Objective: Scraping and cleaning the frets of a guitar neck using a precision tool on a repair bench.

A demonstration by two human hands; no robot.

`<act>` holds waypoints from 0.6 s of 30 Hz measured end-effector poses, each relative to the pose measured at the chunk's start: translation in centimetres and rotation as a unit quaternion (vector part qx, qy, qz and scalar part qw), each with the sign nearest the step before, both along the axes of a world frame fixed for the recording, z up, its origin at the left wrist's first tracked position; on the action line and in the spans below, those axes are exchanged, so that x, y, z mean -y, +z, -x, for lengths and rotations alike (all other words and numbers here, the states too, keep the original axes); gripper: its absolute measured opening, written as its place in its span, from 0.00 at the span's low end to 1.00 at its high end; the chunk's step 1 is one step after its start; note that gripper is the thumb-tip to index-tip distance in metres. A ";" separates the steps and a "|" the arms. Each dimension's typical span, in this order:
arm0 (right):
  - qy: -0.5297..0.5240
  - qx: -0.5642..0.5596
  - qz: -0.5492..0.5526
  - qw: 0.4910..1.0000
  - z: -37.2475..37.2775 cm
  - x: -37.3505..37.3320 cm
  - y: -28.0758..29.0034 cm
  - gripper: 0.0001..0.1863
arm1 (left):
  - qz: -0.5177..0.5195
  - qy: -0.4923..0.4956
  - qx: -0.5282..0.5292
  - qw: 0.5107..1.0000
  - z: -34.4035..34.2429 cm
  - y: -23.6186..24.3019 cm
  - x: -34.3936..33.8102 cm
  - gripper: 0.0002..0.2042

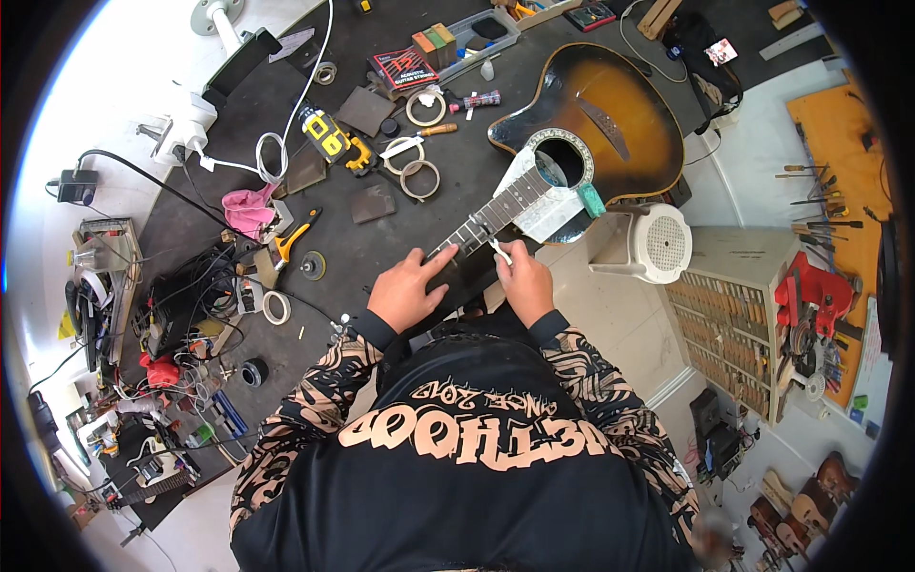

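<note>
A sunburst acoustic guitar (634, 114) lies on the dark workbench (353, 219), its neck (505, 202) angled toward me. White sheets (553, 217) cover part of its body around the soundhole, and a green block (590, 201) rests there. My left hand (405, 291) lies at the near part of the fretboard with fingers apart, the index stretched along it. My right hand (526, 286) grips a small white-handled tool (501, 252) against the neck's right side, beside a dark metal piece across the frets. The tool's tip is too small to make out.
A yellow drill (335, 143), tape rings (419, 179), pink cloth (246, 210) and tangled cables (214, 300) lie leftward. A white stool (658, 243) and drawer cabinet (724, 319) stand right, near an orange tool board (839, 143). Several instruments (801, 505) are at lower right.
</note>
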State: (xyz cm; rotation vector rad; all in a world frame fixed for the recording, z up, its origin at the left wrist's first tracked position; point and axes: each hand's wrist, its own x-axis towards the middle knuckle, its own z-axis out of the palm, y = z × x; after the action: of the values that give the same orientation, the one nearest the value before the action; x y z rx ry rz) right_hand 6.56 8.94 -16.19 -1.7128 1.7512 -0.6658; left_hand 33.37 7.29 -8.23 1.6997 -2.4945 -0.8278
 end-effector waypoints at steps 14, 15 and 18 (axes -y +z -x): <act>-0.005 -0.020 0.019 1.000 1.1 -1.5 -1.5 0.11 | 0.033 0.027 -0.009 0.999 0.7 -0.3 -0.9 0.39; -0.008 -0.017 0.013 1.000 1.1 -1.6 -1.4 0.11 | 0.033 0.027 -0.009 0.999 0.7 -0.4 -0.8 0.39; -0.010 -0.018 0.004 1.000 1.0 -1.5 -1.2 0.11 | 0.011 -0.021 0.001 1.000 0.7 -0.1 -0.8 0.39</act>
State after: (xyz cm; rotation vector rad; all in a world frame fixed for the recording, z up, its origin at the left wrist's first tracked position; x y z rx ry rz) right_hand 5.53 10.47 -17.42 -1.7253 1.7943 -0.6550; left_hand 32.65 8.05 -8.37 1.6490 -2.5385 -0.8001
